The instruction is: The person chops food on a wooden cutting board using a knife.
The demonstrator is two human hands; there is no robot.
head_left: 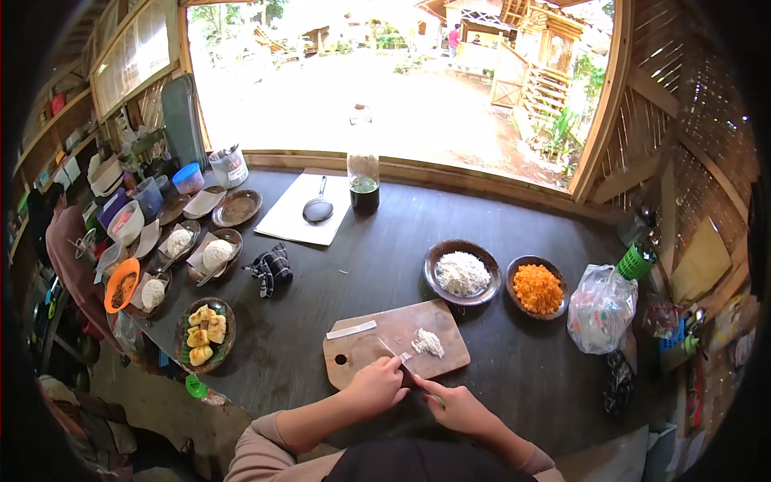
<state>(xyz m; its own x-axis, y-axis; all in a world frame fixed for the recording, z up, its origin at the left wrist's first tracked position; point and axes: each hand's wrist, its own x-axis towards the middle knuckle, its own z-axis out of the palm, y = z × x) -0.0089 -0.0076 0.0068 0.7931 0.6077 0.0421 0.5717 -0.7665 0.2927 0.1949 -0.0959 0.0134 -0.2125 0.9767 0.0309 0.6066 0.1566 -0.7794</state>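
Observation:
A wooden cutting board [401, 317] lies in front of me on the dark table. On it are a long white strip [351, 330] at the upper left and a small heap of finely cut white pieces [428, 343]. My left hand [374, 391] is closed, its fingertips pressing a short white piece [405, 357] to the board. My right hand [459, 408] is wrapped around a green-handled knife [434, 398], close beside my left fingers. The blade is mostly hidden by my hands.
Beyond the board are a bowl of white shreds [462, 273] and a bowl of orange shreds [538, 289]. A plastic bag [602, 309] sits at right. Left are a plate of yellow pieces [207, 336], rice plates [217, 255] and a crumpled cloth [271, 269]. A bottle [364, 189] stands near the window.

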